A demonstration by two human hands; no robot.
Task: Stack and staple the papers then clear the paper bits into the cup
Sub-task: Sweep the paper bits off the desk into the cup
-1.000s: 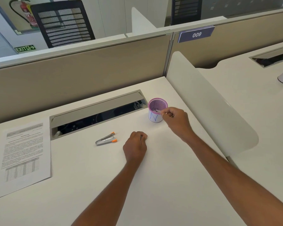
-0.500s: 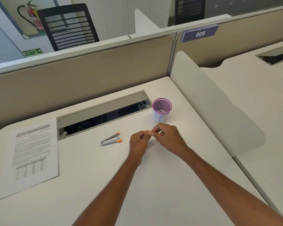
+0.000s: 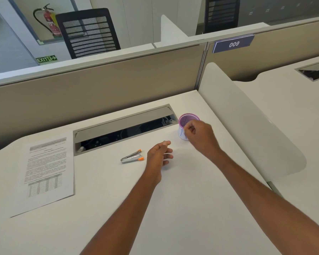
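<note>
A purple mesh cup [image 3: 189, 117] with a white paper label stands at the back right of the white desk [image 3: 191, 208]. My right hand [image 3: 201, 134] is at the cup's near rim and hides part of it. Its fingertips are pinched together, and anything between them is too small to see. My left hand [image 3: 158, 155] hovers just above the desk to the left of the cup, fingers loosely apart, holding nothing. A small silver stapler [image 3: 132, 157] with orange tips lies just left of that hand. The printed papers [image 3: 46, 168] lie flat at the far left.
An open grey cable tray [image 3: 122, 127] runs along the back of the desk behind the stapler. A beige partition [image 3: 99, 85] closes the far side. A white curved divider panel [image 3: 247, 116] stands on the right, with another desk beyond it.
Half a second ago both hands met in front of the cup. My right hand has since moved up to the cup's rim, and my left hand's fingers have spread.
</note>
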